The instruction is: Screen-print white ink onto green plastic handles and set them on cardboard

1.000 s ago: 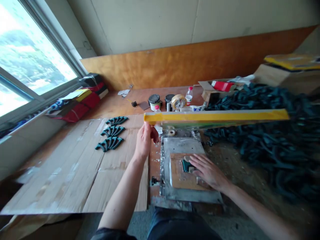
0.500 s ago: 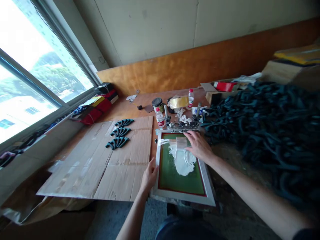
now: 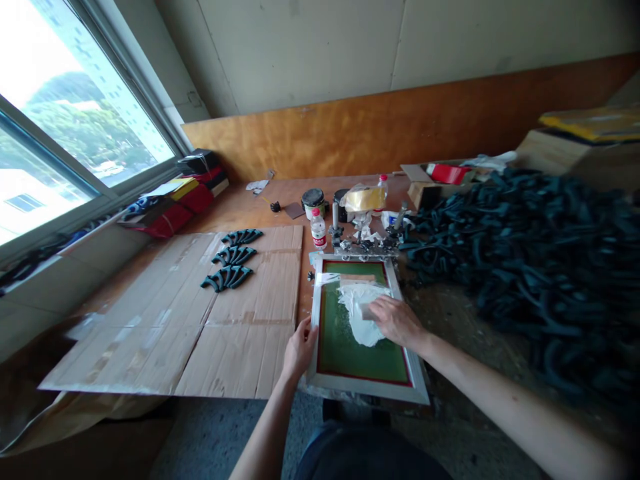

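A screen-printing frame (image 3: 419, 383) with green mesh lies flat in front of me, a smear of white ink (image 3: 361, 330) on its middle. My right hand (image 3: 397, 321) is closed on a squeegee (image 3: 367, 310) pressed into the ink, about halfway down the mesh. My left hand (image 3: 300, 348) grips the frame's left rail, fingers curled over the edge. The part under the screen is hidden.
Flattened cardboard (image 3: 200, 333) lies to the left with three rows of dark teal curved parts (image 3: 231, 256). A big heap of the same parts (image 3: 540, 253) fills the right. Ink cans (image 3: 313, 199), a bottle (image 3: 318, 232), a tape roll and clamps stand behind the frame.
The raised frame came down flat over the plate. My left hand went from its far corner to the left rail. My right hand left the teal part, took the squeegee, and drew it toward me.
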`<state>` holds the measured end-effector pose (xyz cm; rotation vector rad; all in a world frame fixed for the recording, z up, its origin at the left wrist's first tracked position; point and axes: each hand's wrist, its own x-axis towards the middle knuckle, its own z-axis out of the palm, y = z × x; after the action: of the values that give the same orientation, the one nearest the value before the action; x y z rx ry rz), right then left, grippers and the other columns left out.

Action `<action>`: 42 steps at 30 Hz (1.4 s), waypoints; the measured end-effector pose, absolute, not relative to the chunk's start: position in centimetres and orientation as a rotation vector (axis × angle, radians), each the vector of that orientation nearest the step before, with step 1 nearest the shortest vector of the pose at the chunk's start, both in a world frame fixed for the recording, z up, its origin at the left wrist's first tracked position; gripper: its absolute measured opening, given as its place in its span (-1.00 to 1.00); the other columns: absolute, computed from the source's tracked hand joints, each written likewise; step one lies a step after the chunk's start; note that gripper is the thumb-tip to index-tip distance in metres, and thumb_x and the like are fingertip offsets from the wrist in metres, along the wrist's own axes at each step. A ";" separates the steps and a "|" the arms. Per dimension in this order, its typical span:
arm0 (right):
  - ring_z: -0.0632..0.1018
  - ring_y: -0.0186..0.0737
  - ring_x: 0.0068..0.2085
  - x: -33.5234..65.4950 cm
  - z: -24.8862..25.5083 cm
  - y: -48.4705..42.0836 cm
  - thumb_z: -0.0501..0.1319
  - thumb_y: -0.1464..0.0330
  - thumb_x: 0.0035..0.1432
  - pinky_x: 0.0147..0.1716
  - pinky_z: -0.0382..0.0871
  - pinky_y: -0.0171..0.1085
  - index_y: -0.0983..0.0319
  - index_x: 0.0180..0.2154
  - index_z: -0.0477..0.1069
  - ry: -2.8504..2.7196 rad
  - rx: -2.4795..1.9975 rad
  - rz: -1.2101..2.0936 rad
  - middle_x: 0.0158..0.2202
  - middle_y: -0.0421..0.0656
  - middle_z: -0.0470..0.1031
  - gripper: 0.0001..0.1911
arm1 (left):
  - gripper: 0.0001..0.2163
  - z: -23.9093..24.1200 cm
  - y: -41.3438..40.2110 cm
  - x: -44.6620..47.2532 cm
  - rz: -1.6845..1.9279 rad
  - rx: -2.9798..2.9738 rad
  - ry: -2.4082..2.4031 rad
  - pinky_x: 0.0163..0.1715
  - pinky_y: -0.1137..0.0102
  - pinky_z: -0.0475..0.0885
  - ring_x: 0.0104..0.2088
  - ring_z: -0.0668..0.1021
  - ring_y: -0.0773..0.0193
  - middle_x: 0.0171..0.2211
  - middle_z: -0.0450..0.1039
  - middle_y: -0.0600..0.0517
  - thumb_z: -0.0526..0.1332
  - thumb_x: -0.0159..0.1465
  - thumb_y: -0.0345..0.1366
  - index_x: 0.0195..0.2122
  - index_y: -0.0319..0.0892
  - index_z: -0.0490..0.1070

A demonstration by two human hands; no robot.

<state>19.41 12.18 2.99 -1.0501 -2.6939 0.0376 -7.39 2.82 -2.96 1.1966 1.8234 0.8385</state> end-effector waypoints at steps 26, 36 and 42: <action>0.52 -0.14 -0.25 20.6 9.4 20.9 0.16 0.11 0.22 -0.29 0.38 -0.25 0.11 0.19 0.27 -2.281 -1.342 0.117 -0.17 -0.10 0.48 -0.47 | -0.30 4.6 3.5 -8.2 1.078 0.906 1.518 -0.47 0.43 0.38 -0.45 0.52 0.25 -0.45 0.52 0.04 0.24 0.07 0.16 0.13 -0.23 0.33; 0.50 -0.12 -0.28 24.2 -0.6 14.6 0.22 0.12 0.15 -0.31 0.34 -0.23 0.21 -0.42 0.38 -2.474 -1.425 0.228 -0.33 -0.10 0.46 -0.71 | -0.49 16.9 12.5 -6.5 1.618 0.985 1.211 -0.44 0.43 0.47 -0.30 0.56 0.25 -0.34 0.52 -0.05 0.05 0.22 0.18 -0.25 -0.23 0.43; 0.51 -0.12 -0.30 19.4 -0.2 11.1 0.11 0.34 0.28 -0.32 0.30 -0.24 0.23 -0.33 0.31 -2.423 -1.588 0.278 -0.38 -0.07 0.47 -0.87 | -0.37 9.4 7.0 -1.9 1.209 0.705 1.335 -0.56 0.44 0.40 -0.47 0.56 0.25 -0.37 0.55 -0.11 0.15 0.11 0.23 -0.07 -0.27 0.40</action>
<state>19.42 11.12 -0.20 -1.5882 -2.4234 0.2776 -1.92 6.98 9.39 0.7051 1.3353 1.2090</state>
